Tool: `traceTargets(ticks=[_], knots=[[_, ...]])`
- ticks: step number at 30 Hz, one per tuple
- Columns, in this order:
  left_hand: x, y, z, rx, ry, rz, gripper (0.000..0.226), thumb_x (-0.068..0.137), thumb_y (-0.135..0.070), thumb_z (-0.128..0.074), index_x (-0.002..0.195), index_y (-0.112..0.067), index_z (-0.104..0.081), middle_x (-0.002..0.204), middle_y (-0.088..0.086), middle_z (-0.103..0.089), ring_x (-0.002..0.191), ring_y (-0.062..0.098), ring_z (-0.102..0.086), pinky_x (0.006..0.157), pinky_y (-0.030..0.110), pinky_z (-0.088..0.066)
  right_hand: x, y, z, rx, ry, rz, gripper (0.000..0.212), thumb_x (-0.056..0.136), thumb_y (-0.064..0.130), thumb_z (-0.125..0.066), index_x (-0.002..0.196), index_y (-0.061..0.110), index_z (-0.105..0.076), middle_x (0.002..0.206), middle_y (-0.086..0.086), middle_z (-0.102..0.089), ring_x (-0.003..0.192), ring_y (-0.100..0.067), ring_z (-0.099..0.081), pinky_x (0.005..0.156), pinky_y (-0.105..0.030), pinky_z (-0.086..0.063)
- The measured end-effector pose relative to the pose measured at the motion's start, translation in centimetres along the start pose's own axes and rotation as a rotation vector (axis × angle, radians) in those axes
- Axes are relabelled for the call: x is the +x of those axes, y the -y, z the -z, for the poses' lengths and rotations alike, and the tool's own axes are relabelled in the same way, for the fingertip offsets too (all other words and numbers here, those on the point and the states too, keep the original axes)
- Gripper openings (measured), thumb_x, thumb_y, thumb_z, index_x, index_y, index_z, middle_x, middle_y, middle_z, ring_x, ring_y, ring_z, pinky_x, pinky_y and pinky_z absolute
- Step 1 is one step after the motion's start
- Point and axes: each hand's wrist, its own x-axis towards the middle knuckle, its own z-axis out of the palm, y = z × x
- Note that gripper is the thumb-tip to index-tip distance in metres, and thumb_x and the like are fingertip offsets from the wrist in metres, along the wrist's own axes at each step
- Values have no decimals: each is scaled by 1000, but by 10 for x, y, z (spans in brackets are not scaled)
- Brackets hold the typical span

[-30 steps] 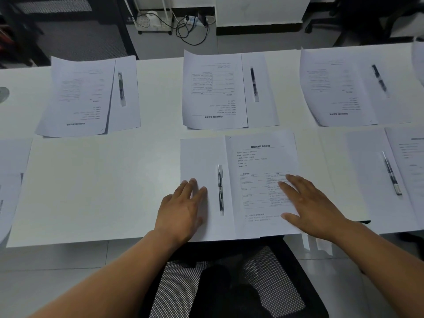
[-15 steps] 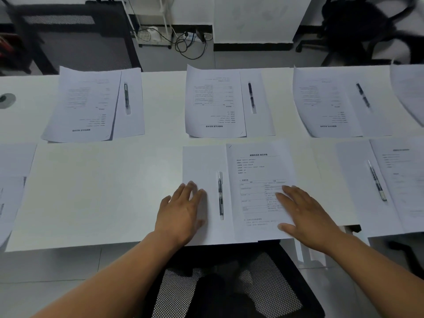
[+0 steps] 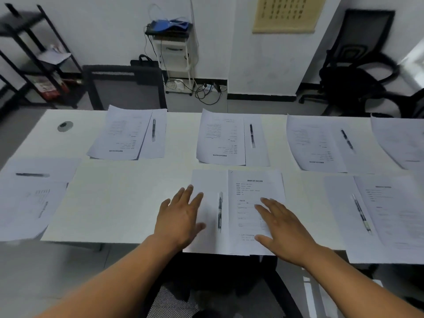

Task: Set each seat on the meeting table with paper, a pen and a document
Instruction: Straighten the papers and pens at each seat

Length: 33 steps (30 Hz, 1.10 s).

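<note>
- White counter (image 3: 119,203) carries several place settings, each a blank sheet, a printed sheet and a pen.
- At the near middle seat, the blank paper (image 3: 207,187) lies left, with the printed document (image 3: 254,193) overlapping its right edge.
- A dark pen (image 3: 220,212) lies on the paper, lengthwise, just beside the document's left edge.
- The left hand (image 3: 177,219) rests over the paper's left edge, fingers (image 3: 191,196) straight and spread wide, holding nothing.
- The right hand (image 3: 283,230) lies over the document's lower right part, fingers straight and apart, holding nothing; whether it presses down I cannot tell.
- Three more sets lie across the far side, another to the near right, one at the left end.
- A black mesh chair (image 3: 174,301) sits below the near edge.
</note>
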Motion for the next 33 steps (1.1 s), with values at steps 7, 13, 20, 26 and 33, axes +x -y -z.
traceTargets(ticks=[7, 13, 20, 26, 33], knots=[[-45, -14, 38, 46, -87, 83, 92, 100, -62, -63, 172, -32, -14, 183, 4, -4, 168, 27, -9, 130, 51, -26, -20, 24, 33, -9, -106, 135, 83, 106, 60, -44, 170, 29, -3, 179, 6, 6, 165, -17, 7, 133, -36, -1], [-100, -4, 59, 60, -161, 187, 90, 101, -62, -62, 172, -33, -15, 182, 3, -7, 168, 26, -11, 130, 51, -27, -36, 53, 57, -24, -172, 218, 82, 106, 61, -42, 170, 30, -3, 179, 7, 6, 165, -17, 6, 132, -36, -1], [-167, 39, 74, 42, -207, 312, 87, 103, -63, -57, 172, -35, -12, 182, 3, -7, 168, 26, -10, 131, 52, -25, -37, 127, 76, -80, -186, 327, 79, 107, 64, -37, 170, 31, -3, 179, 6, 7, 165, -18, 9, 132, -39, 1], [-245, 110, 76, -2, -254, 458, 88, 100, -65, -60, 171, -36, -17, 181, 5, -16, 166, 27, -17, 129, 52, -29, -28, 246, 74, -86, -186, 467, 81, 105, 65, -39, 170, 30, -6, 179, 5, 2, 165, -19, 4, 132, -38, -2], [-354, 252, 91, -17, -316, 607, 87, 100, -67, -60, 171, -36, -18, 180, 3, -16, 165, 27, -21, 127, 51, -32, -25, 451, 64, -47, -239, 616, 81, 102, 64, -46, 169, 29, -18, 177, 4, -13, 163, -20, -12, 131, -39, -17]])
